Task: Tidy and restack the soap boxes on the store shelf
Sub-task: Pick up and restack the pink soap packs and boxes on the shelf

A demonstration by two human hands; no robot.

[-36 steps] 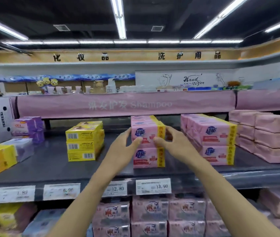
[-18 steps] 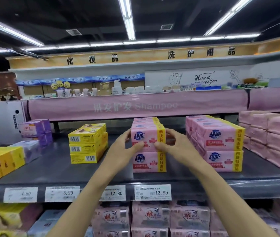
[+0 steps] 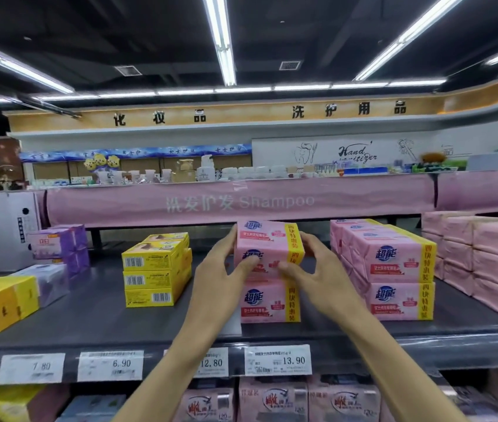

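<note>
Left hand (image 3: 218, 271) and right hand (image 3: 313, 269) grasp the upper pink soap box (image 3: 267, 245) by its two ends, thumbs pressed on its front. The box is tilted, top face turned toward the viewer, directly above the lower pink soap box (image 3: 269, 303), which stands on the grey shelf (image 3: 89, 315). A yellow box stack (image 3: 153, 272) stands to the left and a larger pink stack (image 3: 393, 269) to the right.

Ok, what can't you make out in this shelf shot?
Head view:
- Top pink soap box: front print partly covered by the left hand and right hand.
- 12.80 price tag: left part hidden by the left forearm.
- Yellow boxes at far left: cut by the frame edge.
- 7.80 price tag: small print blurred.
</note>
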